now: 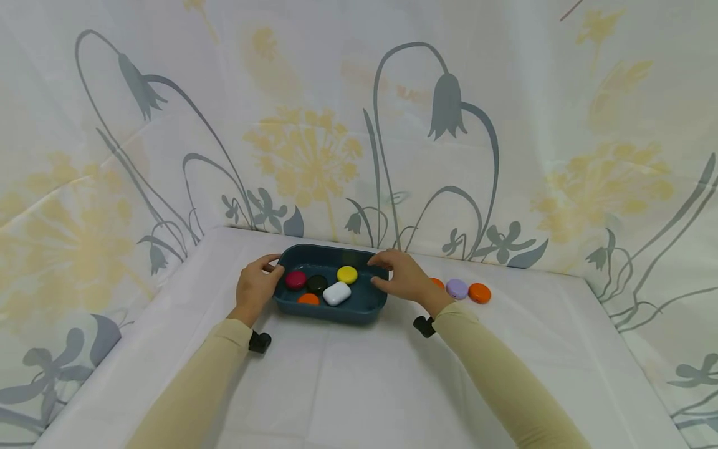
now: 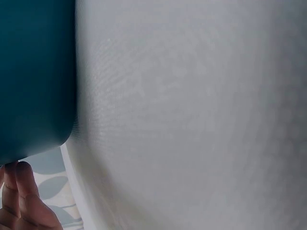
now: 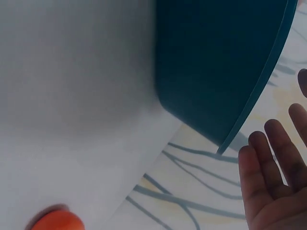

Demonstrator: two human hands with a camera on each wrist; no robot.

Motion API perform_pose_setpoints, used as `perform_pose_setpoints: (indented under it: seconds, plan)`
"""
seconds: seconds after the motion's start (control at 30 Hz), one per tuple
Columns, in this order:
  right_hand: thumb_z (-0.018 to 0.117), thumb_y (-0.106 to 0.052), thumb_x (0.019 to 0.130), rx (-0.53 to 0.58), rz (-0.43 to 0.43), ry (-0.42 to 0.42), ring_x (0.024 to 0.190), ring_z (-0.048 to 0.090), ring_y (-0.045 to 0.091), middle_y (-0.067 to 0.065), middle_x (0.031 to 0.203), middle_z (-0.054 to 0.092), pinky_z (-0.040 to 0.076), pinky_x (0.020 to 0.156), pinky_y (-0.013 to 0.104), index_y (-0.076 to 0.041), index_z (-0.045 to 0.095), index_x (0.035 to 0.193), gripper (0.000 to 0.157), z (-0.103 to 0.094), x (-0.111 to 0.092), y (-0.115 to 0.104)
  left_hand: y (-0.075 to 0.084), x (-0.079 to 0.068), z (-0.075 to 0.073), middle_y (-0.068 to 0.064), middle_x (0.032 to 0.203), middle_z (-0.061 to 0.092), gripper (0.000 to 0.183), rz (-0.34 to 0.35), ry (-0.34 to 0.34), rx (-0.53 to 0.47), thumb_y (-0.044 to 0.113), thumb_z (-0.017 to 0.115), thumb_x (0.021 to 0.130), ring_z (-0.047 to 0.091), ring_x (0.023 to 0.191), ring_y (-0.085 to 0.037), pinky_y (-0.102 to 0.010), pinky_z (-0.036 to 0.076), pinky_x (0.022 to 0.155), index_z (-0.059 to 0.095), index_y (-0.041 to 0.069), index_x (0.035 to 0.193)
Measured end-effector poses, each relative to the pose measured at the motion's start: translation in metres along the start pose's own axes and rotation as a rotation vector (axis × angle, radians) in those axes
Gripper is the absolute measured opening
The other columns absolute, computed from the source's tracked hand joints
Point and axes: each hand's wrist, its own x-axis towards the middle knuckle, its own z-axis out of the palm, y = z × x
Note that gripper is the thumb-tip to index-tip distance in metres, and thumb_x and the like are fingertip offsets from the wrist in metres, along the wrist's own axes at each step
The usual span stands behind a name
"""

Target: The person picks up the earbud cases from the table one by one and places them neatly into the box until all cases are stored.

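Observation:
A dark teal oblong dish (image 1: 336, 315) stands on the white-covered table. Inside lie glossy rounded pieces: crimson (image 1: 295, 280), black (image 1: 316, 284), yellow (image 1: 347, 275), white (image 1: 337, 294) and orange (image 1: 308, 300). My left hand (image 1: 255, 287) holds the dish's left end, thumb at the rim; in the left wrist view its fingertips (image 2: 23, 167) meet the outer wall. Over the right end hovers my right hand (image 1: 404, 276), thumb and fingers spread apart. The right wrist view shows its fingers (image 3: 276, 153) extended beside the rim, holding nothing.
Right of the dish, a lilac piece (image 1: 457, 289) and an orange one (image 1: 479, 293) lie on the table, with another orange piece (image 1: 436, 284) partly hidden by my right wrist. A flower-printed cloth (image 1: 336, 125) hangs close behind the table.

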Motion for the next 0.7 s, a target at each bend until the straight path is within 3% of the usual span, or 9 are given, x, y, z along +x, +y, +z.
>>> perform_pose_setpoints:
  seconds: [0.3, 0.7]
  plan:
    - [0.069, -0.018, 0.085, 0.026, -0.019, -0.065, 0.106, 0.059, 0.034, 0.016, 0.118, 0.064, 0.049, 0.092, 0.044, -0.004, 0.063, 0.119, 0.038, 0.013, 0.01, -0.005, 0.0, 0.0, 0.001, -0.011, 0.103, 0.068, 0.037, 0.008, 0.001, -0.001, 0.03, 0.057, 0.09, 0.056, 0.078, -0.023, -0.027, 0.042, 0.061, 0.064, 0.02, 0.126]
    - [0.071, -0.021, 0.085, 0.007, 0.013, -0.104, 0.107, 0.058, 0.032, 0.008, 0.122, 0.06, 0.048, 0.094, 0.042, -0.01, 0.063, 0.122, 0.039, 0.032, 0.02, -0.009, -0.001, 0.002, 0.001, -0.01, 0.104, 0.068, 0.038, 0.008, -0.001, 0.009, 0.031, 0.057, 0.09, 0.058, 0.082, -0.024, -0.027, 0.042, 0.064, 0.064, 0.021, 0.126]
